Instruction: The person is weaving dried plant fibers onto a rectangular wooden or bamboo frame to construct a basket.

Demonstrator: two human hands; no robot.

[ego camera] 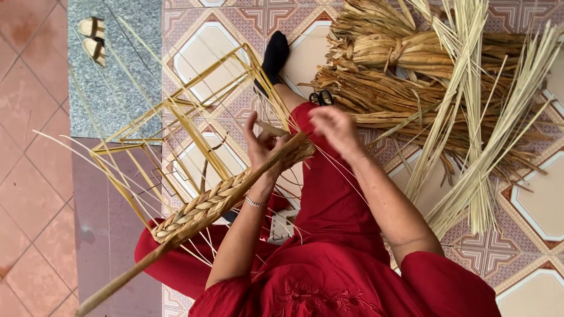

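A flat braid of pale straw [205,202] runs from lower left up to my hands. My left hand [263,148] pinches the braid's working end, with one finger raised. Just to the right, my right hand [332,128] holds thin loose strands that trail down over my red-clothed lap [329,199]. Long unwoven straw strips [176,111] fan out from the braid's end toward the upper left. A bracelet circles my left wrist.
Tied bundles of dried straw [405,53] and loose pale stalks [487,135] lie on the patterned tile floor [529,199] at right. Black scissors [321,97] rest beside my outstretched leg with its black sock [274,53]. A pair of sandals [94,38] sits upper left.
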